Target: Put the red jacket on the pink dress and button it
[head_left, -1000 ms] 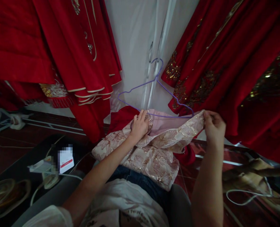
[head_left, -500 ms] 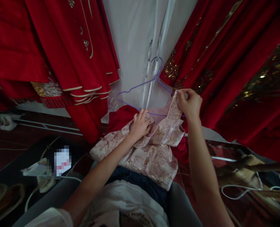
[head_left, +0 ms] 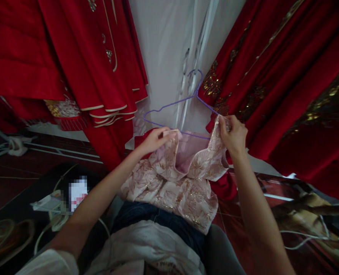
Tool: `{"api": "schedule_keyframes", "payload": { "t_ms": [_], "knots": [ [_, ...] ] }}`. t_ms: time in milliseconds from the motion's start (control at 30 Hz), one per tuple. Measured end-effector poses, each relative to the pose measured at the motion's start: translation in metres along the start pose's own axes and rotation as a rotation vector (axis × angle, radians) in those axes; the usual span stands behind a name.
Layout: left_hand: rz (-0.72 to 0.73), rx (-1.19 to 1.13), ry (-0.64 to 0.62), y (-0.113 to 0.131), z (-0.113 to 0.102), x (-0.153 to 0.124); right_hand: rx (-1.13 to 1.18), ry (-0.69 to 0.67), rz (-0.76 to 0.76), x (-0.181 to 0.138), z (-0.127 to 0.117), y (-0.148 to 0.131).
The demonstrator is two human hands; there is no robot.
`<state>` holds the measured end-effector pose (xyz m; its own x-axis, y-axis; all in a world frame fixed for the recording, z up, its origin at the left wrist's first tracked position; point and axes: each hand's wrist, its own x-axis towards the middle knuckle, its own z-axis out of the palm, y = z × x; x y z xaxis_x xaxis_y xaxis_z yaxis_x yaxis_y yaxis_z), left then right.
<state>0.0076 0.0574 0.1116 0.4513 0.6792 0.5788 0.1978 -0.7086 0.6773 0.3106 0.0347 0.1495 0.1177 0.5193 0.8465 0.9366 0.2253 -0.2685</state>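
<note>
A pale pink sleeveless dress (head_left: 183, 194) with a gold floral pattern lies across my lap, its neckline facing away from me. My right hand (head_left: 234, 131) pinches the right shoulder strap, which sits over the right arm of a purple wire hanger (head_left: 176, 102). With its fingers closed, my left hand (head_left: 158, 138) grips the left shoulder strap just below the hanger's left end. That end of the hanger is outside the strap, and its bottom bar passes behind the neckline. The hook points up and away, in front of the white cabinet doors.
Red garments with gold trim (head_left: 112, 76) hang at the left, and more red embroidered garments (head_left: 272, 76) at the right. White cabinet doors (head_left: 163, 46) stand between them. A dark surface (head_left: 52, 179) at lower left bears a blurred white item, cables and a round container.
My left hand has moved from the neckline out to the left strap and lifted it. The neckline is now spread wider. My right hand still holds its strap at the hanger.
</note>
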Motion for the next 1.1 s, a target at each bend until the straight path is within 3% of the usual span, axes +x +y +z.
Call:
{"api": "schedule_keyframes", "payload": {
  "t_ms": [167,233,333,433,567,700,833,967,1033,1100],
  "knots": [
    [-0.279,0.028,0.248,-0.042,-0.082,0.001,-0.037,-0.058,-0.038,0.013,-0.016,0.013],
    [-0.344,0.086,0.233,-0.065,-0.103,-0.005,-0.05,-0.065,-0.052,0.014,-0.017,0.013],
    [-0.435,0.116,0.181,-0.091,-0.118,-0.014,-0.044,-0.074,-0.058,0.012,-0.015,0.012],
    [-0.489,0.092,0.19,-0.101,-0.12,-0.017,-0.032,-0.08,-0.059,0.011,-0.013,0.012],
    [-0.402,0.036,0.225,-0.097,-0.119,-0.019,-0.07,-0.062,-0.083,0.013,-0.015,0.015],
    [-0.358,0.002,0.267,-0.083,-0.12,-0.012,-0.094,-0.062,-0.1,0.015,-0.017,0.016],
    [-0.24,0.037,0.263,-0.056,-0.109,0.018,-0.039,-0.09,-0.071,0.012,-0.017,0.013],
    [-0.177,0.018,0.109,-0.022,-0.092,0.053,0.034,-0.123,-0.018,0.011,-0.02,0.011],
    [-0.232,-0.016,0.009,-0.013,-0.088,0.062,0.05,-0.133,-0.005,0.012,-0.022,0.012],
    [-0.3,-0.089,0.001,-0.016,-0.087,0.064,0.053,-0.141,-0.002,0.013,-0.023,0.013]
  ]
}}
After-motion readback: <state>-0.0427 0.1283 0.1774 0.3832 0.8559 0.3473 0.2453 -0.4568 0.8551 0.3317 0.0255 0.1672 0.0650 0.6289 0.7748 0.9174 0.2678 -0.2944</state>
